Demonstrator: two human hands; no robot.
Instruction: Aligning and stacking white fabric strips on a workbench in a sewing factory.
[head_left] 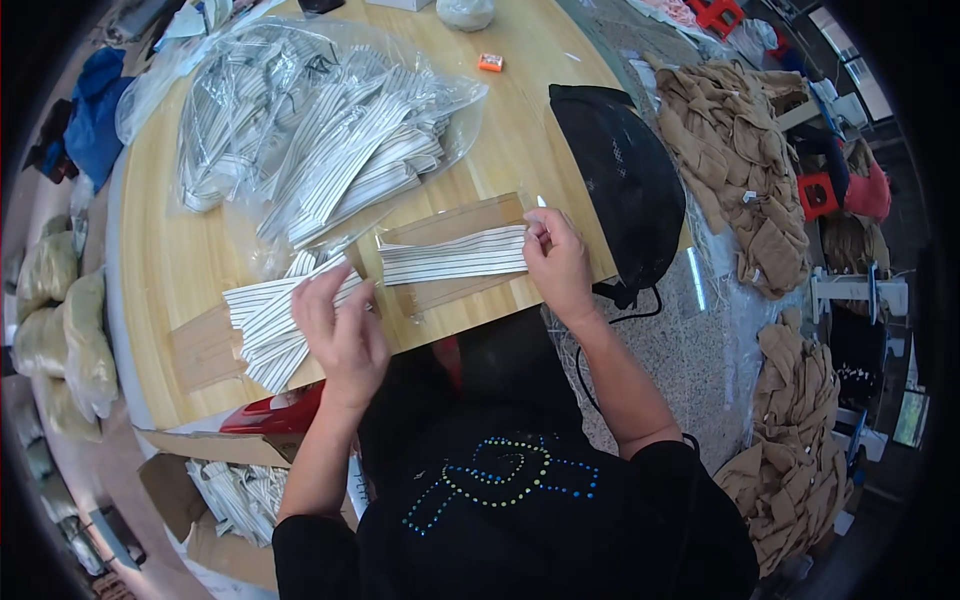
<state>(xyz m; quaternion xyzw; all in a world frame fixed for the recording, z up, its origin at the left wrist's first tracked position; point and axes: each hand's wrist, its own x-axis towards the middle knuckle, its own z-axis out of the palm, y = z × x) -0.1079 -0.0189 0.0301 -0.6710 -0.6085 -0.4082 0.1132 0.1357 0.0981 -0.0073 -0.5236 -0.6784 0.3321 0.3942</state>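
Observation:
A folded white striped fabric piece [455, 255] lies partly inside a clear plastic sleeve [450, 225] on the wooden table [170, 260]. My right hand [558, 262] pinches the right end of the fabric and the sleeve. My left hand [340, 325] hovers with fingers apart over a small stack of the same striped pieces [265, 325], touching its top. Further back, a large clear plastic bag [320, 130] is spread open with several more striped pieces on it.
A black mesh cover [625, 180] lies at the table's right edge. A small orange object [490, 62] sits at the back. Brown fabric heaps [740, 150] lie right. A cardboard box [230, 490] with striped pieces stands lower left, near a red thing [275, 410].

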